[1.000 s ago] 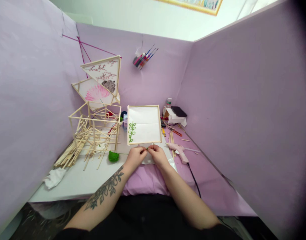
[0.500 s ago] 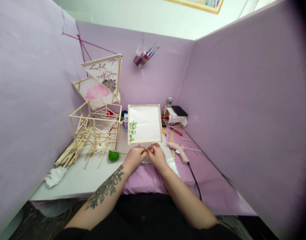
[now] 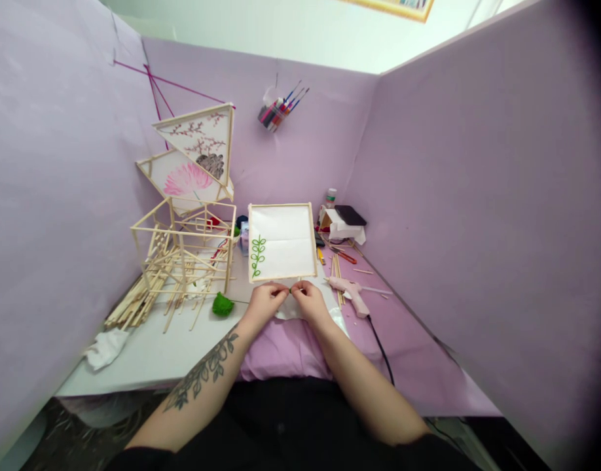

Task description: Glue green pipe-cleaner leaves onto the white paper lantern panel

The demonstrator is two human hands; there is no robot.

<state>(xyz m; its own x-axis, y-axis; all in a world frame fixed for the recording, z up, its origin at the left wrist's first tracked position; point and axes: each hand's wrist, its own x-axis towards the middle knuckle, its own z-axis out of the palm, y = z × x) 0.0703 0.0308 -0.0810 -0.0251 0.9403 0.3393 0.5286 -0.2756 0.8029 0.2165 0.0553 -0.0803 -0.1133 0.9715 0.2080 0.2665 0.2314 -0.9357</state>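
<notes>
My left hand [image 3: 270, 300] and my right hand [image 3: 309, 302] meet fingertip to fingertip just in front of the framed white panel. Both are closed in a pinch on green yarn [image 3: 290, 290], a tiny bit of which shows between them. From the left hand a thin strand runs to a ball of green yarn [image 3: 222, 304] on the table. Green leafy sprig shapes [image 3: 258, 255] run up the left side of the white panel [image 3: 288, 226], which has a thin wooden frame. How the yarn is shaped inside the fingers is hidden.
Left stand an open stick framework [image 3: 182, 233], a pile of wooden sticks [image 3: 138, 297] and a white cloth [image 3: 105, 347]. To the right lie a pink glue gun [image 3: 350, 294] with a black cord, a red-handled tool [image 3: 347, 257] and a yellow cutter [image 3: 321, 256]. Painted panels [image 3: 197, 140] hang behind.
My fingertips have parted slightly, and a bit of green yarn now shows between them. My right fingers have straightened a little. The whole view has shifted slightly.
</notes>
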